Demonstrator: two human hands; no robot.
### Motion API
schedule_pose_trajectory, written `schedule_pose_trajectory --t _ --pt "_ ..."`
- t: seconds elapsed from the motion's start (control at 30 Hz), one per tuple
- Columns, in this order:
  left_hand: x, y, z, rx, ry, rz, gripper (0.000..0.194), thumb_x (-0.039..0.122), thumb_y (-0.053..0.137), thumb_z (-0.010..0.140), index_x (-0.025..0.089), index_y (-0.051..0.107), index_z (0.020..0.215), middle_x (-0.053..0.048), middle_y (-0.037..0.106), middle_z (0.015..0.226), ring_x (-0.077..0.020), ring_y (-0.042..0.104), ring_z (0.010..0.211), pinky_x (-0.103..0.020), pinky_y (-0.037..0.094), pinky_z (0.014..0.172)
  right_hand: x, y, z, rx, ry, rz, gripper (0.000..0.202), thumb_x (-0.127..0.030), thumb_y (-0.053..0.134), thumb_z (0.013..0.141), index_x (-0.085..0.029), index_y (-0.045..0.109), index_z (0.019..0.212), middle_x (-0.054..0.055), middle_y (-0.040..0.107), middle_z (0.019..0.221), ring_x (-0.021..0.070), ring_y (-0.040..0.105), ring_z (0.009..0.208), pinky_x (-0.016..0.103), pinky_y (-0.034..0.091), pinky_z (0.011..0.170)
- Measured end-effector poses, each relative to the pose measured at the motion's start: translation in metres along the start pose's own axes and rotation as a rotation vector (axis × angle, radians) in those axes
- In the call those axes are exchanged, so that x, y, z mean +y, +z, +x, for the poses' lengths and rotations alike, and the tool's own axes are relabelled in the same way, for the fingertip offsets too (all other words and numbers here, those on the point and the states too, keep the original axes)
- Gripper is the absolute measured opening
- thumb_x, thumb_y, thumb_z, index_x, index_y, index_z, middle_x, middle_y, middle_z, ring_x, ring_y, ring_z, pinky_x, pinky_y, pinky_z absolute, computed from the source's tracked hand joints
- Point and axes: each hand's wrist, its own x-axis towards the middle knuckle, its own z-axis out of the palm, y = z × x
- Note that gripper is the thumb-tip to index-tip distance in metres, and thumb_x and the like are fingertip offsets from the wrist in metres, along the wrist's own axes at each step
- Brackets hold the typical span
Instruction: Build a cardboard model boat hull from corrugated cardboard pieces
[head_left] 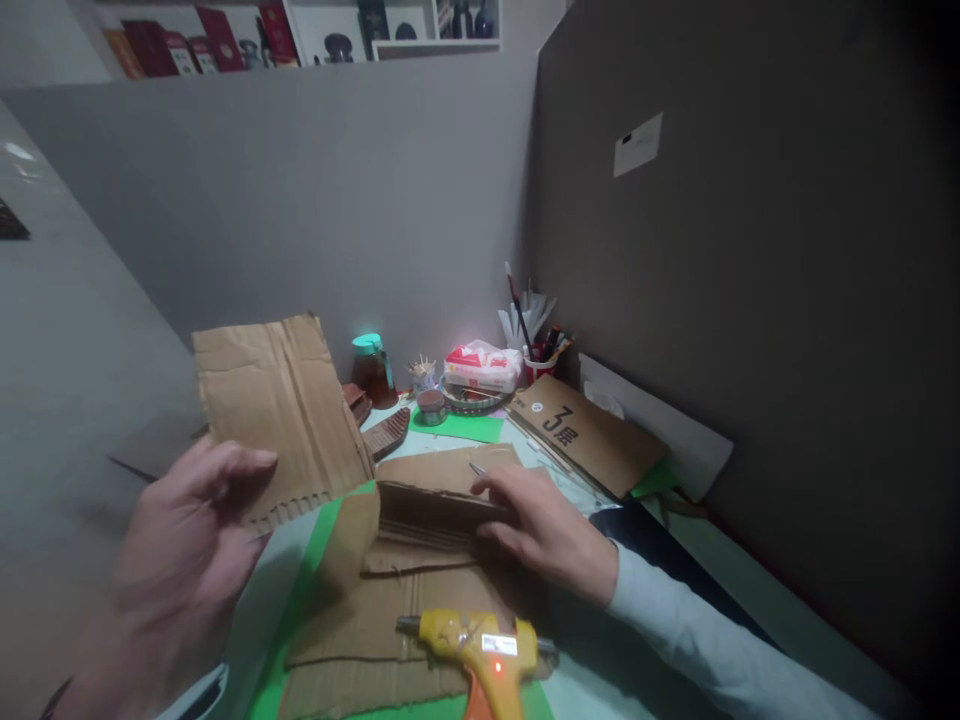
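My left hand (195, 510) grips a torn-edged piece of corrugated cardboard (277, 410) by its lower left side, thumb on the face, raised over the left of the table. At the middle, a cardboard strip (431, 515) stands on edge on flat cardboard, and my right hand (540, 525) pinches its right end between thumb and fingers. A thin metal tip (476, 468) pokes out beyond those fingers; what it belongs to is hidden. In front lies a yellow glue gun (480, 640) with a red light lit, resting on cardboard sheets (352, 625).
Behind are a brown jar with a turquoise lid (371, 370), a toothpick holder (422, 375), a small round tin (431, 405), a tissue pack (481, 367) and a pen cup (540, 365). A marked cardboard sheet (600, 440) lies at right by the dark partition (735, 280).
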Motion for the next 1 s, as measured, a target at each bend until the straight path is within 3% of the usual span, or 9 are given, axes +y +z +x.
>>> schedule_pose_trajectory --t 0.1,0.17,0.33,0.43,0.53,0.6,0.77,0.9,1.0 --pt "0.002 0.004 -0.003 -0.122 0.0 -0.018 0.039 0.005 0.059 0.066 0.02 0.069 0.1 -0.001 0.074 0.081 -0.0212 0.07 0.077 -0.037 0.061 0.071 -0.003 -0.012 -0.001 0.131 -0.042 0.083 0.015 -0.007 0.052 0.087 -0.018 0.06 0.093 0.003 0.062 0.081 0.0166 0.059 0.075 0.026 0.049 0.063" --pt "0.0 0.004 -0.002 -0.184 0.013 0.008 0.046 0.004 0.06 0.064 0.02 0.068 0.107 -0.005 0.076 0.092 -0.0256 0.072 0.083 -0.039 0.062 0.067 -0.005 -0.017 -0.004 0.243 -0.116 0.105 0.022 -0.006 0.044 0.09 -0.017 0.06 0.101 0.008 0.065 0.095 0.019 0.061 0.088 0.03 0.052 0.072" --pt "-0.006 -0.001 0.006 -0.228 0.022 0.047 0.044 0.003 0.065 0.065 0.021 0.066 0.105 -0.004 0.076 0.094 -0.0213 0.073 0.08 -0.028 0.061 0.067 -0.001 -0.02 -0.009 0.411 -0.448 0.013 0.033 -0.014 0.041 0.098 -0.017 0.058 0.127 0.014 0.067 0.121 0.0251 0.058 0.117 0.045 0.048 0.096" --pt "-0.007 -0.002 0.006 -0.222 0.038 0.045 0.044 0.003 0.066 0.063 0.023 0.066 0.102 -0.002 0.076 0.093 -0.0209 0.073 0.082 -0.026 0.061 0.069 0.0 -0.02 -0.01 0.453 -0.601 -0.12 0.038 -0.014 0.04 0.098 -0.012 0.055 0.133 0.017 0.067 0.122 0.027 0.054 0.125 0.049 0.049 0.1" --pt "-0.007 -0.001 0.005 -0.213 0.033 0.057 0.04 0.006 0.068 0.064 0.025 0.067 0.099 0.0 0.076 0.088 -0.0208 0.072 0.077 -0.025 0.061 0.062 0.0 -0.02 -0.011 0.474 -0.643 -0.146 0.039 -0.013 0.041 0.097 -0.01 0.054 0.134 0.018 0.068 0.12 0.0279 0.055 0.124 0.049 0.05 0.098" --pt "-0.007 -0.001 0.006 -0.213 0.023 0.071 0.04 0.008 0.07 0.063 0.028 0.067 0.098 0.001 0.076 0.086 -0.0203 0.072 0.075 -0.023 0.06 0.058 -0.001 -0.019 -0.012 0.477 -0.579 -0.065 0.039 -0.012 0.044 0.096 -0.014 0.055 0.134 0.016 0.069 0.119 0.0269 0.06 0.117 0.046 0.053 0.093" --pt "-0.011 -0.005 0.013 -0.238 0.002 0.075 0.049 0.013 0.074 0.063 0.029 0.064 0.108 0.001 0.076 0.095 -0.0192 0.072 0.076 -0.022 0.059 0.059 -0.006 -0.016 -0.014 0.397 -0.239 0.169 0.041 -0.006 0.042 0.087 -0.018 0.063 0.12 0.01 0.075 0.102 0.021 0.07 0.086 0.033 0.056 0.073" --pt "-0.014 -0.008 0.016 -0.231 0.012 0.069 0.055 0.009 0.075 0.059 0.028 0.062 0.11 0.003 0.075 0.097 -0.0154 0.072 0.073 -0.019 0.058 0.061 -0.013 -0.018 -0.012 0.328 0.009 0.255 0.041 -0.006 0.046 0.078 -0.02 0.068 0.11 0.006 0.076 0.1 0.0219 0.071 0.088 0.031 0.056 0.072" --pt "-0.014 -0.007 0.017 -0.222 0.031 0.062 0.053 0.007 0.074 0.061 0.029 0.061 0.107 0.006 0.075 0.093 -0.0133 0.072 0.073 -0.017 0.058 0.063 -0.014 -0.022 -0.007 0.281 0.168 0.318 0.036 -0.009 0.049 0.079 -0.02 0.069 0.107 0.006 0.075 0.099 0.0234 0.07 0.089 0.031 0.056 0.072"
